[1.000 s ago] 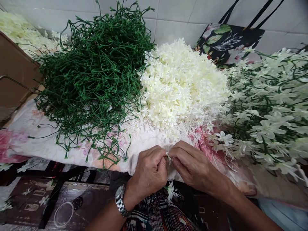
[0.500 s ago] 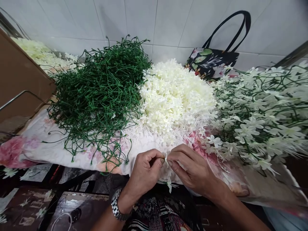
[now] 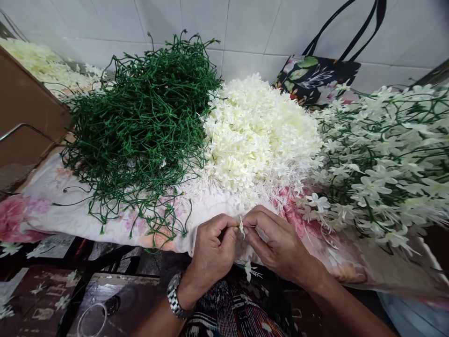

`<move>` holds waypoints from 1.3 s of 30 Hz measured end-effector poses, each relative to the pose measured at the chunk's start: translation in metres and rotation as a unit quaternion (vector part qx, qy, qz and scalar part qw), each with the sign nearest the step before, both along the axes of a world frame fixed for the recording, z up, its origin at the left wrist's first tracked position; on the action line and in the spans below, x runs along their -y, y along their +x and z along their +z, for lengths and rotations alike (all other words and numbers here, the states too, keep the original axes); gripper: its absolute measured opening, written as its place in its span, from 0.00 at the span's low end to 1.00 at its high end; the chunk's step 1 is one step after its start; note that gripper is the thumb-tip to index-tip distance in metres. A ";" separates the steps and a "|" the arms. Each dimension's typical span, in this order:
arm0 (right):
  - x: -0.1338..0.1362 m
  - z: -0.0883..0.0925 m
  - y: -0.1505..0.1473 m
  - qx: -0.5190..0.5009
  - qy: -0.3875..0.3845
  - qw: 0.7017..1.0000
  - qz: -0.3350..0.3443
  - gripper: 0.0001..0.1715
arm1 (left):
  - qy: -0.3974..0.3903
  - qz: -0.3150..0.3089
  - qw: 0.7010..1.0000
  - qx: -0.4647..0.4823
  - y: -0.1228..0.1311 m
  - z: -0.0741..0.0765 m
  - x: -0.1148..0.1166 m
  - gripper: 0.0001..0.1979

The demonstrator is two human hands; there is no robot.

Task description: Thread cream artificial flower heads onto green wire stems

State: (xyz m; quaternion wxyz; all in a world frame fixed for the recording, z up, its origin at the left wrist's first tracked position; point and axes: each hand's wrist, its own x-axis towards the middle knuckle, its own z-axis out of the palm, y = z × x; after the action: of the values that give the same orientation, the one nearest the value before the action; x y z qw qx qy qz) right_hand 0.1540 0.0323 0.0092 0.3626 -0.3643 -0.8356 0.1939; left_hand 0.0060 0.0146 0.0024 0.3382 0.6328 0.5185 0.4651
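My left hand (image 3: 212, 250) and my right hand (image 3: 277, 243) meet at the front edge of a floral cloth (image 3: 63, 206). Both pinch a small white artificial flower (image 3: 241, 227) between fingertips; a thin stamen piece runs from it toward my right fingers. Another white flower (image 3: 249, 270) hangs below my hands on a green stem. Behind them lie a heap of loose white blossoms (image 3: 256, 135), a tangle of green plastic stems (image 3: 140, 121) to the left, and assembled flower sprays (image 3: 386, 159) to the right.
A dark floral tote bag (image 3: 315, 79) leans on the white tiled wall. A brown cardboard box (image 3: 24, 107) stands at the left, with more white flowers (image 3: 38, 65) behind it. A clear round lid (image 3: 91, 320) lies on the dark floor at bottom left.
My hands have stayed together at the cloth edge, their fingers shifting slightly on the small flower. The camera tilted up, then back down a little.
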 end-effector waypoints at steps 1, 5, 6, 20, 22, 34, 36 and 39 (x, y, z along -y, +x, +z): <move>0.000 -0.001 -0.001 0.001 0.002 1.000 0.000 0.09 | 0.002 0.002 1.000 -0.003 0.000 0.000 0.000 0.09; -0.002 -0.001 -0.004 0.006 0.001 1.000 0.010 0.09 | 0.000 0.012 1.000 -0.007 0.000 -0.001 -0.001 0.09; -0.002 -0.001 -0.004 0.005 -0.001 1.000 0.014 0.09 | -0.002 0.012 1.000 -0.007 0.000 -0.001 -0.001 0.09; -0.005 0.006 -0.001 0.064 -0.007 0.998 0.021 0.10 | 0.027 -0.007 0.999 -0.043 0.002 -0.002 -0.002 0.11; -0.005 0.006 -0.001 0.061 -0.008 0.998 0.024 0.10 | 0.025 -0.004 0.999 -0.042 0.002 -0.003 -0.002 0.11; -0.004 0.021 0.006 0.029 -0.009 0.999 0.011 0.06 | -0.113 -0.018 0.982 0.151 -0.006 0.002 0.000 0.07; -0.002 0.028 0.010 0.019 -0.003 1.000 -0.016 0.09 | -0.133 -0.011 0.973 0.191 -0.008 0.002 0.002 0.06; 0.002 0.035 0.011 0.000 0.011 1.000 -0.026 0.09 | -0.113 0.006 0.976 0.185 -0.010 0.002 0.006 0.05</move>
State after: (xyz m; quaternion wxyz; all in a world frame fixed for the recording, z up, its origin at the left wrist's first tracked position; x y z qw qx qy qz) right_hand 0.1647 0.0298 0.0437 0.3715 -0.3820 -0.8280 0.1748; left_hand -0.0038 0.0084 0.0048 0.4947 0.4900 0.4999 0.5150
